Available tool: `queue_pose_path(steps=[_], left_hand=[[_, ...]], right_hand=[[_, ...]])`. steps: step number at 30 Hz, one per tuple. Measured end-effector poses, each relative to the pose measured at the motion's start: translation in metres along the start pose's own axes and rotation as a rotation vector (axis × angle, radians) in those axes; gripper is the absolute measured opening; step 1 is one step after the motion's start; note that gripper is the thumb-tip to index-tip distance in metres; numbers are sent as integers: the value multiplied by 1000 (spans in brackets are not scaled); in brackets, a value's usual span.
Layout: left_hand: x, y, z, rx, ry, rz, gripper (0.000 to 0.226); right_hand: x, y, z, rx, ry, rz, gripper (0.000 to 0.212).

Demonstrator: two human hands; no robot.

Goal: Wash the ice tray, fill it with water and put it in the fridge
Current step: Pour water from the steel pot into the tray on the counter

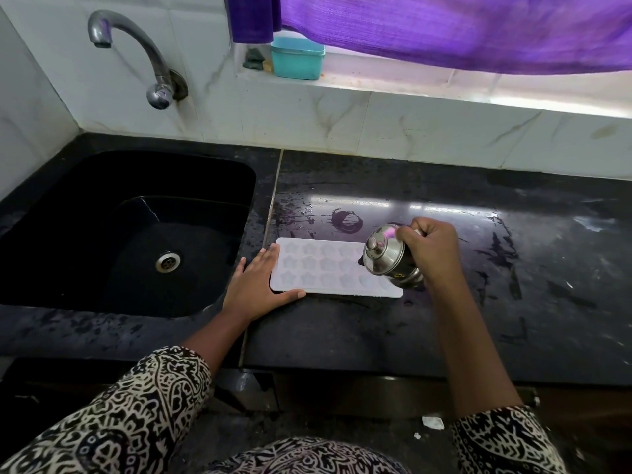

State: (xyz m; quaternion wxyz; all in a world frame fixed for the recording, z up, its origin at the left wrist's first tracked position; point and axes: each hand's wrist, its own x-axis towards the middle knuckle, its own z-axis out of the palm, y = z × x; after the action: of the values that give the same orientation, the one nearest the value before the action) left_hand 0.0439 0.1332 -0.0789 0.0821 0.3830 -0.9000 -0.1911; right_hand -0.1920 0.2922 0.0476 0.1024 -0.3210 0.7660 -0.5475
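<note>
**Supervisor:** Location of the ice tray?

**Inspector:** The white ice tray (318, 266) lies flat on the black counter (444, 336), just right of the sink (85, 206), with its long side running away from the sink. Star-shaped cells are visible. I cannot tell whether they hold water.

**Supervisor:** Left hand?

**Inspector:** The left hand (258, 285) rests on the counter between sink and tray. Its fingers are straight and flat against the tray's sink-side end, and the thumb lies along the near edge. It grips nothing.

**Supervisor:** Right hand?

**Inspector:** The right hand (432, 249) has its fingers curled tight around a lidded steel jug (386, 260). The jug is tilted toward the sink over the tray's far end (no stream can be made out).

**Supervisor:** Surroundings?

**Inspector:** A curved tap (136, 42) is mounted on the wall behind the sink. A teal box (297, 58) sits on the sill behind and right of the sink, under a purple curtain (444, 29). The counter right of the sink shows wet streaks.
</note>
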Motion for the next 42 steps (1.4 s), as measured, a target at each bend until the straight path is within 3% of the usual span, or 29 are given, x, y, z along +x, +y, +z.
queue_pose_path(steps=[28, 38, 42], left_hand=[[1, -1, 2, -9, 10, 3, 123], [0, 1, -1, -13, 5, 1, 123], [-1, 2, -1, -11, 6, 0, 123]], right_hand=[[3, -1, -7, 73, 14, 4, 42], [3, 8, -14, 318, 87, 192, 36], [2, 12, -19, 296, 100, 184, 36]])
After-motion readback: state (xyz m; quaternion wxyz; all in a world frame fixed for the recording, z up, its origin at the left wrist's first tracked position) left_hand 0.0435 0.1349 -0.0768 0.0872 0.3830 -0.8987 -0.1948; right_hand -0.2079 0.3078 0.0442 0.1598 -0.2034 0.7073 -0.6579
